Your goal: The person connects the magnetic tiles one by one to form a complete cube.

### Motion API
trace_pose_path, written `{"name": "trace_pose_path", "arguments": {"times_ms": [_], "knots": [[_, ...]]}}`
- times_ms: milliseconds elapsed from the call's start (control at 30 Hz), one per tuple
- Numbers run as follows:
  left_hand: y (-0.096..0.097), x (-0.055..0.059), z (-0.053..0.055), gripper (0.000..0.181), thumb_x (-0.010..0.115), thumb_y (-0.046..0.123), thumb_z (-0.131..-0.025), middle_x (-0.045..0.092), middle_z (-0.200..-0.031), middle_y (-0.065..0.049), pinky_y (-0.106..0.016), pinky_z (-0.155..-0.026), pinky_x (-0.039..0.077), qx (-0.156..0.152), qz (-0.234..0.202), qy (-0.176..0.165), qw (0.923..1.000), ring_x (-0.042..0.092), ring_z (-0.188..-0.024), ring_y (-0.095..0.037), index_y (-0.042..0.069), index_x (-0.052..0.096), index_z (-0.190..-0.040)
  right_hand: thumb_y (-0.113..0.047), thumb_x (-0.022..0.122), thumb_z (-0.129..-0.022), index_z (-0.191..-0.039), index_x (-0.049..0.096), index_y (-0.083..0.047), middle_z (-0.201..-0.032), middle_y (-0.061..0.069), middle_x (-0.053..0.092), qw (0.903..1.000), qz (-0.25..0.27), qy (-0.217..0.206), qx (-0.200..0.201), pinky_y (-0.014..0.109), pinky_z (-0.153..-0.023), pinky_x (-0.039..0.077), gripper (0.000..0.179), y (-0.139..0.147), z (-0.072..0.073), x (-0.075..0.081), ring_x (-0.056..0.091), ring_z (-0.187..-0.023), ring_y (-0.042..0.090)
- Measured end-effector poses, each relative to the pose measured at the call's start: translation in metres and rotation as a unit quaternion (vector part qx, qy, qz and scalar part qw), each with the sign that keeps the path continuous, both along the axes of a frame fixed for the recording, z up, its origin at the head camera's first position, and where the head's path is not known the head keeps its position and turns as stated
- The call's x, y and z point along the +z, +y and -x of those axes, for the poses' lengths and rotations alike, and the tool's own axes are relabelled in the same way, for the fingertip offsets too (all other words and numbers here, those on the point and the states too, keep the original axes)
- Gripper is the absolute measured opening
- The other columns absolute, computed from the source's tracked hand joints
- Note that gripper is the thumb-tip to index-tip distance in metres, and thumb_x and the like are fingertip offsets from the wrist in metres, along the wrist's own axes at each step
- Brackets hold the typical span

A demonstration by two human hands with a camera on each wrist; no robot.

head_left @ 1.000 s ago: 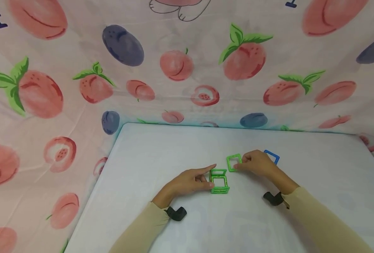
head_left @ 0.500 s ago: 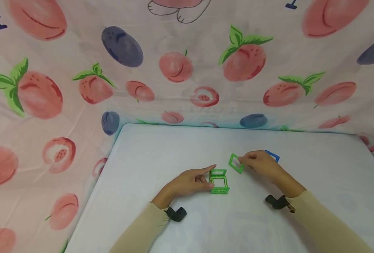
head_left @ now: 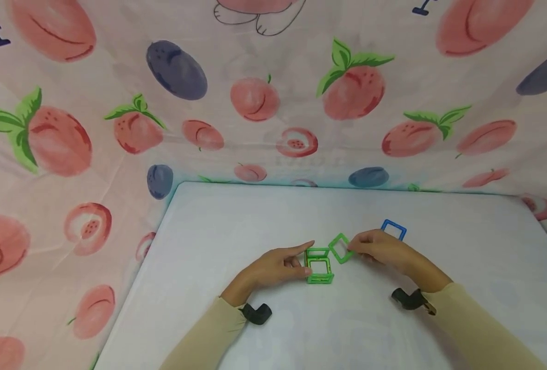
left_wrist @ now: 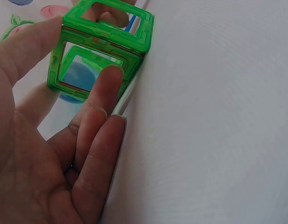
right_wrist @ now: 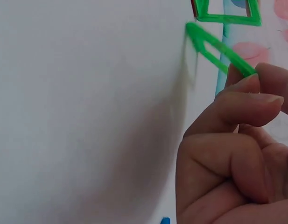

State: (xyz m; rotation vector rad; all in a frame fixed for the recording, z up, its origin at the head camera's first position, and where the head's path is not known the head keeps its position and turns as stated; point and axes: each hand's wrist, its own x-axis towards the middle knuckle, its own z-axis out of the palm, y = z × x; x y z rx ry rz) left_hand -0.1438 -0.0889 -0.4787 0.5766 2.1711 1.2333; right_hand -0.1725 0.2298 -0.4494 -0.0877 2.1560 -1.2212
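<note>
**Hands at the green tile cube**

Sleeves, pale yellow, enter from the near edge of the white table, each wrist carrying a black camera mount. Left hand steadies the green cube frame, which stands on the table near its middle: thumb on one side, fingertips pressed to the near face, index finger stretched along the top edge. The wrist view shows the fingers wrapped about the frame's side, so the hand grasps it. Right hand pinches a loose green square tile by one corner between thumb and fingertips. The tile is held tilted, diamond-wise, just beside the cube's upper right edge; whether the two touch cannot be told.

Just beyond the right hand, a blue square tile lies flat on the table, well clear of the cube.

Behind and on both sides hangs a pink cloth backdrop printed with peaches and plums. Dark blue letters show at its top corners, cut off by the frame and unreadable.
</note>
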Motion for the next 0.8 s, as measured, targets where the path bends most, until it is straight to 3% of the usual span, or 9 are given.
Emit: {"name": "trace_pose_path", "arguments": {"times_ms": [567,800], "knots": [[-0.001,0.002,-0.002,0.070,0.072,0.051,-0.093,0.070,-0.095,0.010,-0.025,-0.076,0.047,0.000,0.002,-0.007,1.0000,0.058,-0.080,-0.008,0.043,0.041,-0.155,-0.026,0.067,-0.100,-0.103,0.070,0.003,-0.069,-0.001,0.046,0.9974,0.051,-0.022,0.047,0.026,-0.053,0.033,0.029,-0.009,-0.014,-0.001,0.042,-0.061,0.013],[-0.002,0.001,-0.003,0.069,0.072,0.049,-0.094,0.070,-0.095,0.010,-0.025,-0.074,0.047,0.001,-0.002,-0.009,1.0000,0.058,-0.080,-0.008,0.041,0.041,-0.155,-0.028,0.068,-0.099,-0.092,0.060,0.011,-0.065,-0.002,0.041,0.9952,0.072,-0.021,0.063,0.025,-0.051,0.030,0.040,-0.016,-0.019,-0.006,0.038,-0.057,0.012]]}}
